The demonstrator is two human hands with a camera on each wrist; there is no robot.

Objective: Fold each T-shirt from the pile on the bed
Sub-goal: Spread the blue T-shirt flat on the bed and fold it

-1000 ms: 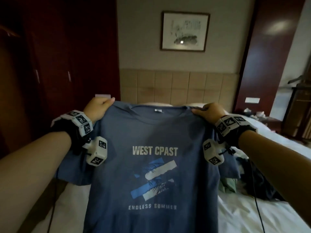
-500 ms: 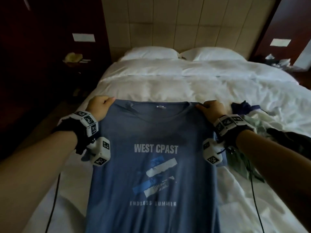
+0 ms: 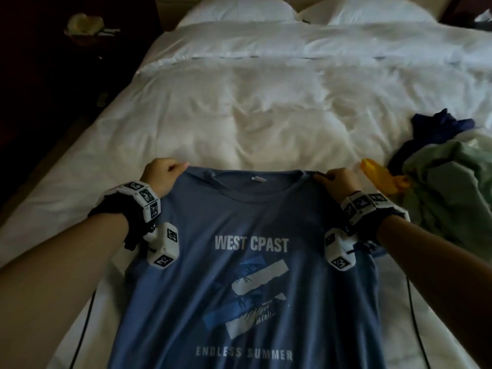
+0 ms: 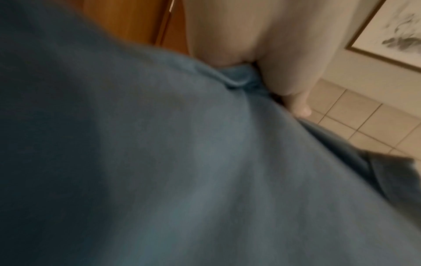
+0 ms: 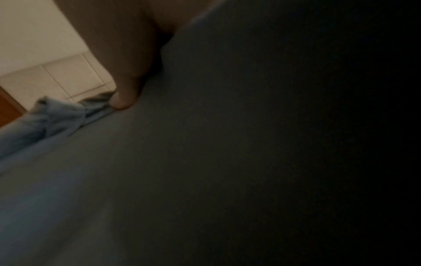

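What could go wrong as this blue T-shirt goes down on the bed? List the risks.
1. The left hand and right hand grip the blue T-shirt only at the shoulders, so the loose body may land creased.
2. The pile of clothes and a yellow object lie close beside the right hand; the sleeve could land on them.
3. The white duvet is rumpled, so folds may come out uneven.

I read "WEST CPAST" in white caps across the chest of the blue T-shirt (image 3: 247, 262), w/ "ENDLESS SUMMER" below the graphic. The small white neck tag (image 3: 258, 178) is too small to read.
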